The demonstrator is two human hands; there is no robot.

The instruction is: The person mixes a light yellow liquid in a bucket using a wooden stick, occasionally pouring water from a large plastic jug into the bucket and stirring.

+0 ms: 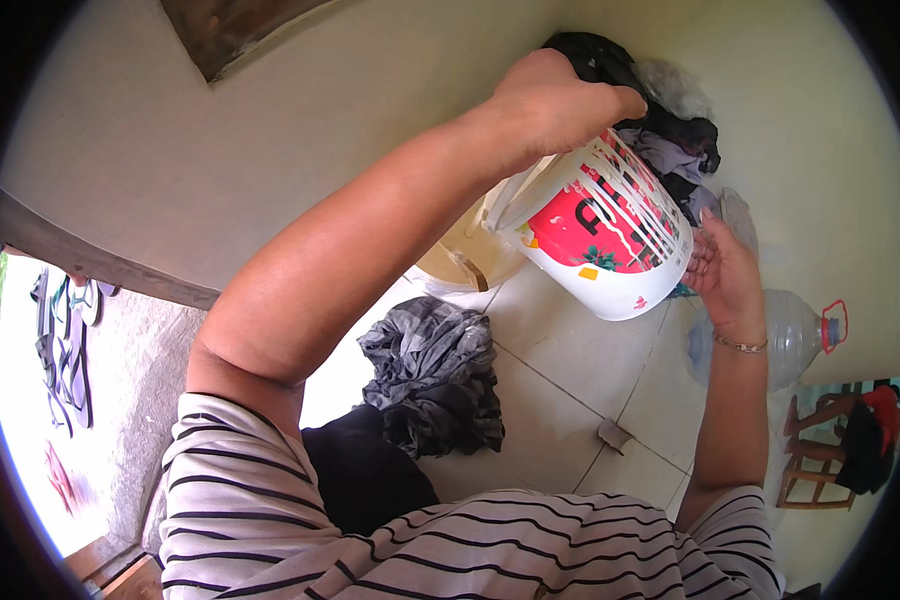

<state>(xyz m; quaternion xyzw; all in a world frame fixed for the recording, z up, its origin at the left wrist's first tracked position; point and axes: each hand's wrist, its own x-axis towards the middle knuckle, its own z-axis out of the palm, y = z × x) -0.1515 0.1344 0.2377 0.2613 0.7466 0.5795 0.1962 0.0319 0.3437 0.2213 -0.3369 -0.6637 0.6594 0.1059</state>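
A white plastic bucket (620,225) with a red label and white drips down its side is tilted in front of me, its mouth toward the left. My left hand (560,100) is curled over its upper side, the fingers partly hidden. Against the base rests my right hand (727,270), fingers bent around the bottom edge. Below the tilted mouth, a second, cream-coloured bucket (470,250) shows partly behind my left forearm. What is inside the tilted bucket cannot be seen.
Crumpled grey-black cloth (435,375) lies on the tiled floor. Dark clothes (685,140) and clear plastic are heaped by the wall. A large clear water bottle (785,340) lies on its side at right. Beyond, a person (865,440) sits on a wooden chair. Sandals (70,340) lie at left.
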